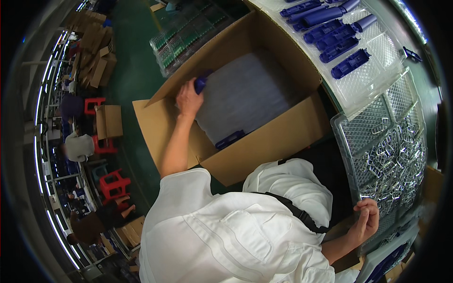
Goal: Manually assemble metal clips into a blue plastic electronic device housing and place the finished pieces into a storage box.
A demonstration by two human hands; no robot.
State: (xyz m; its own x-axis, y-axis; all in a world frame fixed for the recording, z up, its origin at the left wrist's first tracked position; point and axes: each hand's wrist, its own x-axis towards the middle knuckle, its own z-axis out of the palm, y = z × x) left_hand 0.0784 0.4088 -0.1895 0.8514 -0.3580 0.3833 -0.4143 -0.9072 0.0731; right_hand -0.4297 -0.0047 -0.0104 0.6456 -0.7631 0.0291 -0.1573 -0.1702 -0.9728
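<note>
A: What is at the far left?
B: There I see some co-workers point(79, 147), and beside them red stools point(114, 183). Next comes a small cardboard box point(112, 121), which stands on the green floor point(130, 61).

A: And the left hand point(189, 99)?
B: It reaches inside the open carton point(266, 151), near its left wall. The fingers are bent and closed upon a blue plastic part point(201, 85), so this part is in the hand, above the left edge of a greyish, translucent sheet point(250, 89).

A: Is there another such piece in the carton?
B: Yes, a second blue part point(230, 139) lies along the near wall, at the lower edge of the sheet.

A: What is further to the right?
B: A clear tray point(356, 92) carries more blue parts point(350, 63), which lie in a loose group.

A: Where is the right hand point(366, 218)?
B: It is at the near left edge of a ridged tray point(349, 134), just beside many shiny metal clips point(396, 153). Its fingers are curled and the thumb is close to the forefinger. Whether they pinch something, I cannot tell.
</note>
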